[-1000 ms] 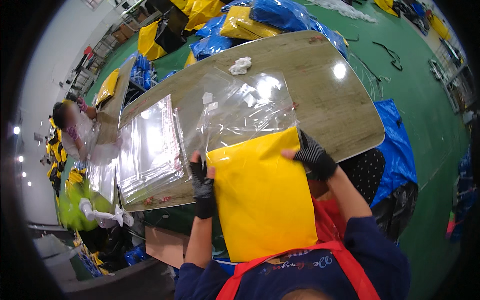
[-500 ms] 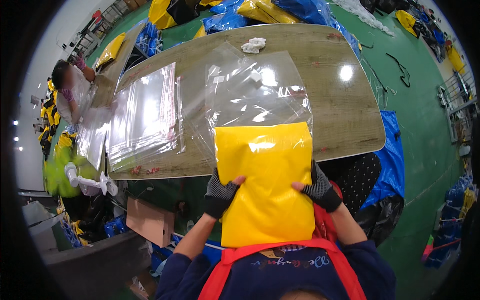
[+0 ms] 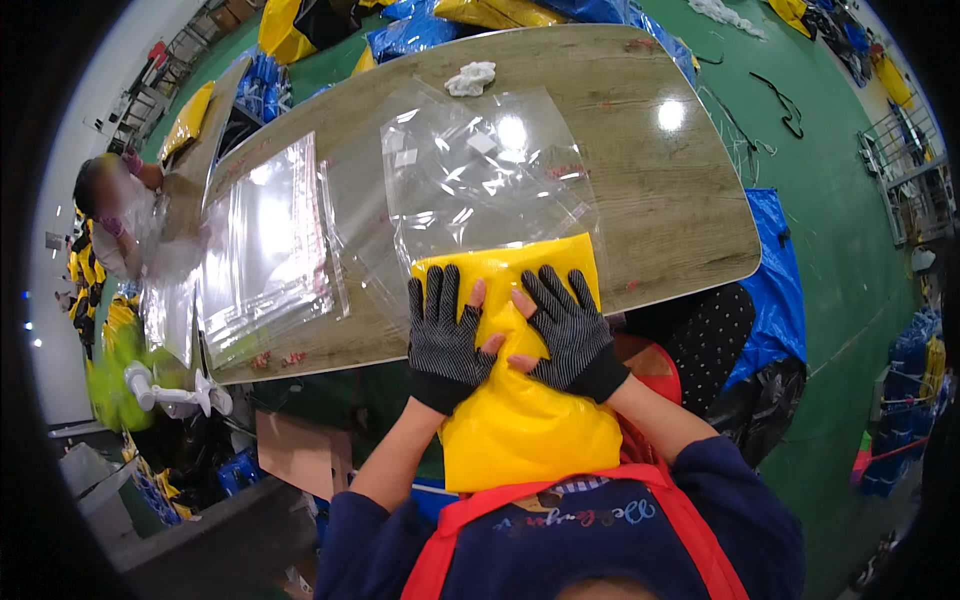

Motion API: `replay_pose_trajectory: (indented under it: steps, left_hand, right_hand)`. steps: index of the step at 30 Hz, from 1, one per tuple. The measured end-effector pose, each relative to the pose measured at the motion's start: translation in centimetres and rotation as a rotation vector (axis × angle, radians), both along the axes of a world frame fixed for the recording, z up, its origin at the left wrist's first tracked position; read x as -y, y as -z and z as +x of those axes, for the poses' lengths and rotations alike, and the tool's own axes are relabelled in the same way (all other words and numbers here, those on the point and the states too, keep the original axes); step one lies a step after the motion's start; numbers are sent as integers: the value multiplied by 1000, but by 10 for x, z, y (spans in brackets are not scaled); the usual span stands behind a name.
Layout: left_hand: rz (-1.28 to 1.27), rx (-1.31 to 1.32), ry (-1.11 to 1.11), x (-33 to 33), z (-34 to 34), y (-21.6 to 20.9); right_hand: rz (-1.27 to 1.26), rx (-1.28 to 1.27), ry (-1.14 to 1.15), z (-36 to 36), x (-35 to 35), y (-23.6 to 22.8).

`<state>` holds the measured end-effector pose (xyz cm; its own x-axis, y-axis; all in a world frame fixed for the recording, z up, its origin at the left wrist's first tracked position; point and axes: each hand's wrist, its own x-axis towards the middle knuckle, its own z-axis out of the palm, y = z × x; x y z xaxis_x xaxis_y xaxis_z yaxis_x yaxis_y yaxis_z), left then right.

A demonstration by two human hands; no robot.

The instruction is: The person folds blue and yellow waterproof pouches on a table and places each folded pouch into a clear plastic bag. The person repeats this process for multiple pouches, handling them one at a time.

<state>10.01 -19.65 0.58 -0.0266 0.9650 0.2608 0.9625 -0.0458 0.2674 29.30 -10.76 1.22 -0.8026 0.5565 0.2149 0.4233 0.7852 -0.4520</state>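
The broad wood-grained table (image 3: 670, 230) stretched beyond my left hand (image 3: 445, 340) and right hand (image 3: 572, 340). Under both lay the glossy yellow plastic rectangle (image 3: 520, 445); I had let go of its sides and spread 2 palms down, grasping nothing, apparently pressing it flatter. To their left sat a flat stack of clear plastic bags (image 3: 265, 250); just ahead, a loose clear plastic bag (image 3: 470, 195) met the rectangle's far edge, over or under I couldn't tell. Farther off lay a crumpled white wad (image 3: 470, 79).

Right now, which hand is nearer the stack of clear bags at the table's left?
Left. The left hand lies on the yellow package, to the right of the stack of clear bags; the right hand lies farther right on that package.
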Motion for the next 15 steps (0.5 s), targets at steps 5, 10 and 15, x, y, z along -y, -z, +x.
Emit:
replay_pose_trajectory:
  steps: [5,10,15]
  left_hand:
    - [14,19,-36,4,6,-5]
    - [507,806,-418,-9,-27,10]
    - [40,1290,-568,-4,-59,12]
  right_hand:
    - [-104,-549,604,13,-49,34]
    - [-937,-468,459,13,-74,16]
    - [-1128,-647,214,15,-23,-7]
